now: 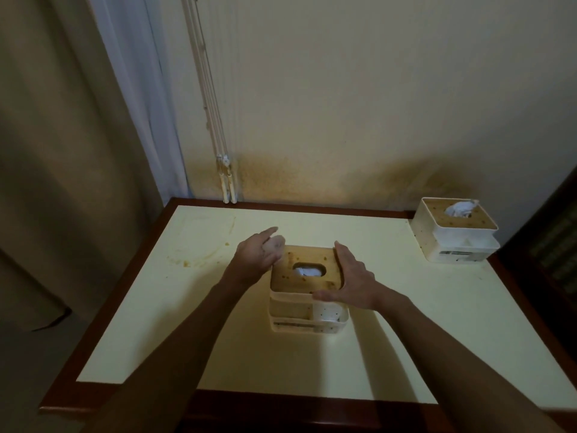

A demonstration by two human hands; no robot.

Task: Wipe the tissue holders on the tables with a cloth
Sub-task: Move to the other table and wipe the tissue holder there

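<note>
You face a pale yellow table point(406, 307) with a brown rim, set against a stained wall, a curtain point(62, 151) hanging at far left; your left hand point(256, 256) is curled round a small wad of cloth point(276, 243), pressing it to the left side of the near tissue holder point(307, 295); your right hand point(349, 282) lies spread and flat along its right edge. The holder looks light, stiff plastic, likely to slide, so brace its walls; tissue shows through its wooden lid's slot. A second tissue holder point(452, 235), tissue poking out, sits far right.
</note>
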